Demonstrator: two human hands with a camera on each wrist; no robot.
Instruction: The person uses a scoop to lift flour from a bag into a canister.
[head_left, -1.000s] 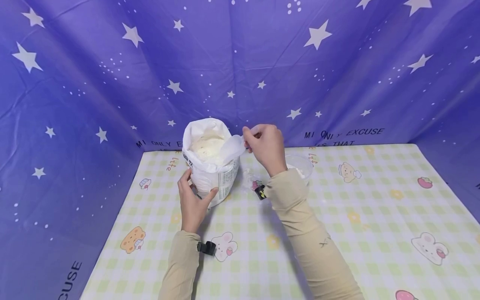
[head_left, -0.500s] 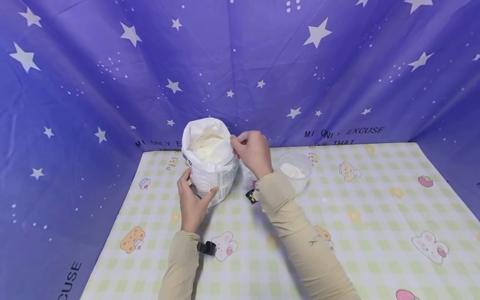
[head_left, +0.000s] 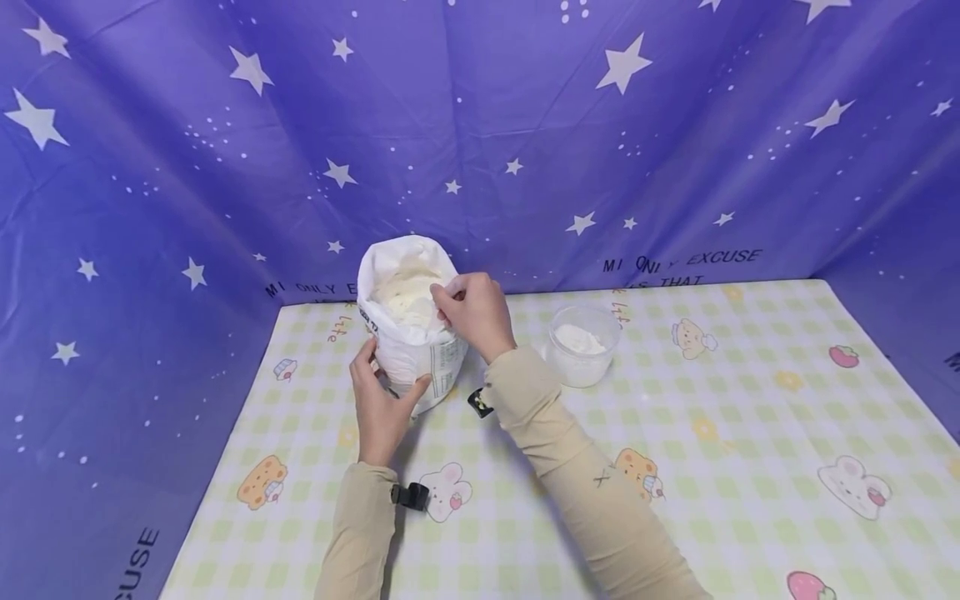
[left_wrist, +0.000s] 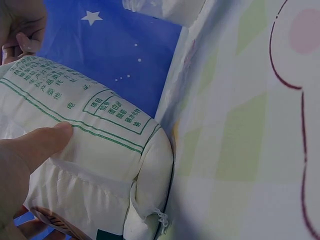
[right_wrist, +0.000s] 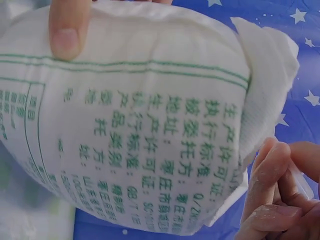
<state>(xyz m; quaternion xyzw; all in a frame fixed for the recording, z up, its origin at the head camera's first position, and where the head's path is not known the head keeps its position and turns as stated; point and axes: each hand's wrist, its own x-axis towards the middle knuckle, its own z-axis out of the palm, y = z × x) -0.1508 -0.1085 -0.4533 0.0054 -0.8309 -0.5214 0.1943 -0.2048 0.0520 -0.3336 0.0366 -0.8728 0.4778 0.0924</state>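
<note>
Left hand (head_left: 384,417) is wrapped round the lower part of a white cloth bag (head_left: 422,362), thumb and fingers spread wide, with the thumb pressed on the near side and the other fingers going round the left. Right hand (head_left: 478,317) is closed up in a tight pinch at the bag's right rim, holding a translucent scoop (right_wrist: 301,184); there's whitish dust on the fingers in the right wrist view. Most of the scoop is covered by the fingers, so I can't really tell which way it points.

The bag stands on the far left part of the table, pretty much upright, long axis running base to mouth. Its open mouth faces up, so you can see pale powder (head_left: 408,298) inside. Can't tell if it's leaning a bit. Green print runs down the side facing the wrist cams.

Just right of the right hand, not touching it, there's a clear round tub (head_left: 581,372) sitting upright with white powder in it. Everything's on a green-and-white checked tablecloth (head_left: 712,533) with cartoon animals, and behind that hangs a blue-purple curtain (head_left: 525,100) with white stars.
</note>
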